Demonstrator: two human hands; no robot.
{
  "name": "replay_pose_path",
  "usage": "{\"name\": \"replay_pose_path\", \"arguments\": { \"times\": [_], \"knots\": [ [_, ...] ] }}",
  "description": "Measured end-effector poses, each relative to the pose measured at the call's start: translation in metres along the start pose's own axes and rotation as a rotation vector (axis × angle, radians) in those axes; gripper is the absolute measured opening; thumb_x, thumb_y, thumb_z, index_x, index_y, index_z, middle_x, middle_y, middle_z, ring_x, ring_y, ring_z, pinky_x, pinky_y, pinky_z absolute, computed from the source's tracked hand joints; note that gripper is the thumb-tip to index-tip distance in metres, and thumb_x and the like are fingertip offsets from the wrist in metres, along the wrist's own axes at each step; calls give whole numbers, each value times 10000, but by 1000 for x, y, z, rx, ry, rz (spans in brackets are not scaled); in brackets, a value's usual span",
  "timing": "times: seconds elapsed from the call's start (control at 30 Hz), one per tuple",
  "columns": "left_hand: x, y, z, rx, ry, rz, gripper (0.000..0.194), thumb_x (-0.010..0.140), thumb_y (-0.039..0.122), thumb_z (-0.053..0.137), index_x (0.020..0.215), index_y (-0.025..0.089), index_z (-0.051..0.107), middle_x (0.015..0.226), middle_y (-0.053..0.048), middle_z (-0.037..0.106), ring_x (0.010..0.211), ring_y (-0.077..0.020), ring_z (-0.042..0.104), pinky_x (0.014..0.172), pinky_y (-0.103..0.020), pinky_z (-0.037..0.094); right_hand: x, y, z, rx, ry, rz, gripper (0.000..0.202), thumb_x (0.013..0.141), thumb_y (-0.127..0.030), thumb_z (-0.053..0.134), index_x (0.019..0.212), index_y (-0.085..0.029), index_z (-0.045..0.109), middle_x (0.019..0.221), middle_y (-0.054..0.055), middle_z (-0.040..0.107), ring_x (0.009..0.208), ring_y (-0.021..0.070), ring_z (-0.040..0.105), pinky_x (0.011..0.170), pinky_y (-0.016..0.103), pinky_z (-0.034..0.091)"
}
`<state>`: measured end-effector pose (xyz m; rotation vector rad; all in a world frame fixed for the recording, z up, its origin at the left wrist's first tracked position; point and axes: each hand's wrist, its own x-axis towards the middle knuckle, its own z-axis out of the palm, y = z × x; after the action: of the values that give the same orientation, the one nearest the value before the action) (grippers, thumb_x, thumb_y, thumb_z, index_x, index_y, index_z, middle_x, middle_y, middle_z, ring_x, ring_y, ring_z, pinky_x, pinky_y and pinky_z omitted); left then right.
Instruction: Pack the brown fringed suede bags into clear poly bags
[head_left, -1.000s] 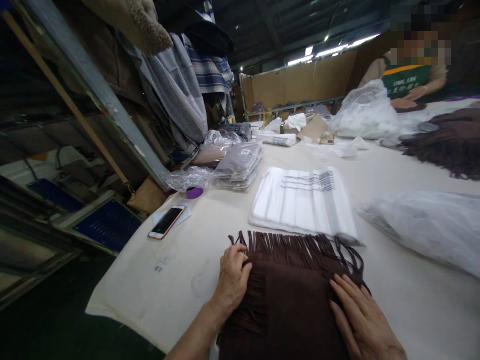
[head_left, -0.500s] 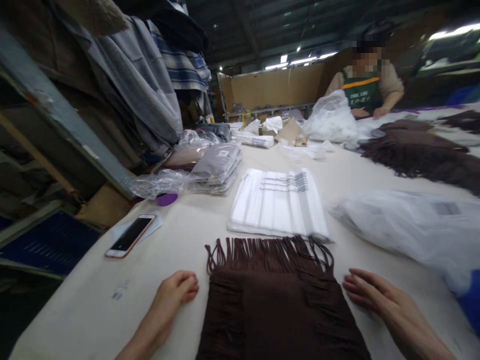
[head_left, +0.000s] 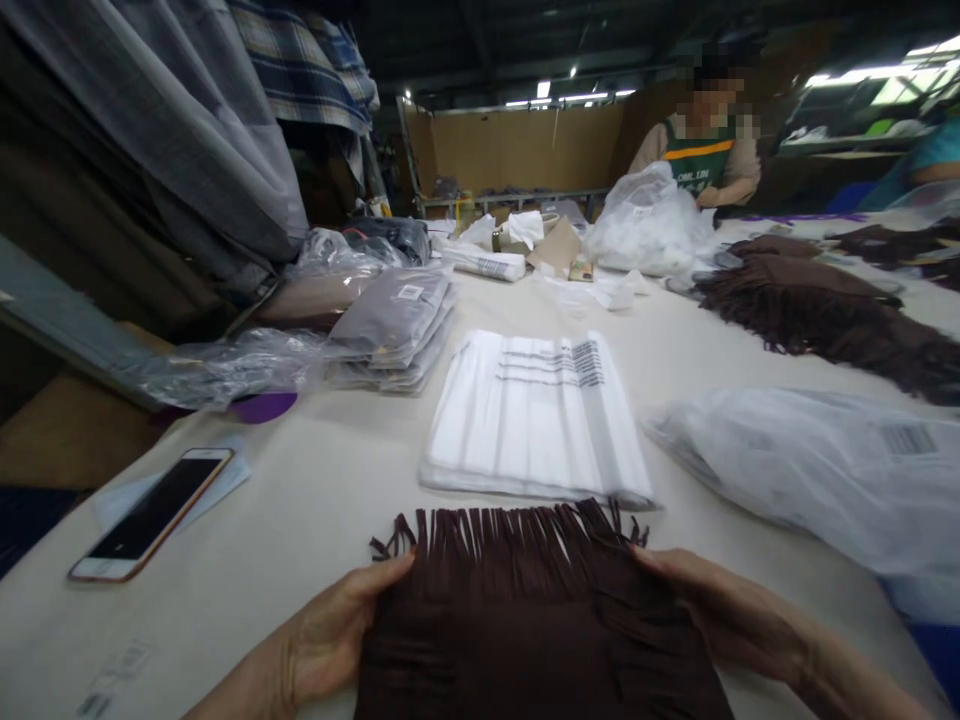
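A dark brown fringed scarf (head_left: 525, 640), folded into a flat panel, lies in front of me with its fringe pointing away. At its left edge my left hand (head_left: 337, 620) grips it, thumb on top near the fringe and fingers tucked under the cloth. My right hand (head_left: 712, 600) holds the opposite edge the same way, its fingertips mostly hidden beneath the fabric. Just beyond the fringe is a stack of flat white plastic bags (head_left: 532, 415) with dark printed lines.
To the left are a phone (head_left: 154, 515) on a paper slip and a pile of bagged grey items (head_left: 390, 310). A filled plastic bag (head_left: 795, 460) lies right, near brown scarves (head_left: 810, 300). A co-worker (head_left: 701, 150) stands across the table (head_left: 330, 470).
Both hands have come inward from beside the scarf and taken hold of its side edges. The camera view has shifted, and the phone appears lower and further left.
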<state>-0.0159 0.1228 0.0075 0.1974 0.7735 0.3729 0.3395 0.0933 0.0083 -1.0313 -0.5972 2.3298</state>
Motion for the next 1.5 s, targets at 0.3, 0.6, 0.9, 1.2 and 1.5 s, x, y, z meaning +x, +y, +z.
{"name": "replay_pose_path", "arguments": {
  "times": [0.3, 0.6, 0.9, 1.2, 1.5],
  "knots": [
    [52, 20, 23, 132, -339, -100, 395, 730, 328, 654, 1052, 100, 646, 992, -133, 687, 1044, -275, 599, 977, -372, 399, 54, -15, 1, 65, -263, 105, 444, 762, -329, 639, 1145, -105, 614, 1038, 130, 680, 1028, 240, 612, 1027, 416, 340],
    [29, 19, 54, 941, -229, 142, 442, 765, 414, 639, 1168, 234, 611, 1044, -53, 687, 1035, -299, 606, 932, -395, 462, 27, -41, 41, -782, -227, -124, 405, 861, -232, 538, 1262, -287, 540, 1156, 12, 652, 1045, 193, 611, 916, 302, 466],
    [23, -99, 5, 1842, -466, 553, 485, 944, 243, 300, 1398, 375, 195, 1407, -20, 373, 1325, -239, 303, 1108, -488, 217, -8, 86, 30, -1742, 26, -1143, 381, 945, -239, 386, 1319, -211, 456, 1284, 34, 549, 1295, 186, 358, 1083, 421, 269],
    [-37, -140, -21, 2455, 424, 1381, 600, 843, 445, 526, 1361, 182, 376, 1406, -189, 384, 1355, -342, 231, 1090, -607, 85, -62, 114, 26, -2030, 270, -1230, 509, 857, -292, 542, 1347, -209, 434, 1276, 107, 547, 1249, 268, 429, 1030, 469, 371],
    [-28, -107, 29, 2402, 558, 841, 758, 742, 214, 683, 1389, 302, 296, 1454, -164, 309, 1338, -372, 257, 1018, -659, 240, -41, 117, 37, -2204, 533, -1113, 583, 821, -299, 554, 1368, -173, 394, 1326, 143, 513, 1227, 303, 467, 930, 526, 439]
  ]
}}
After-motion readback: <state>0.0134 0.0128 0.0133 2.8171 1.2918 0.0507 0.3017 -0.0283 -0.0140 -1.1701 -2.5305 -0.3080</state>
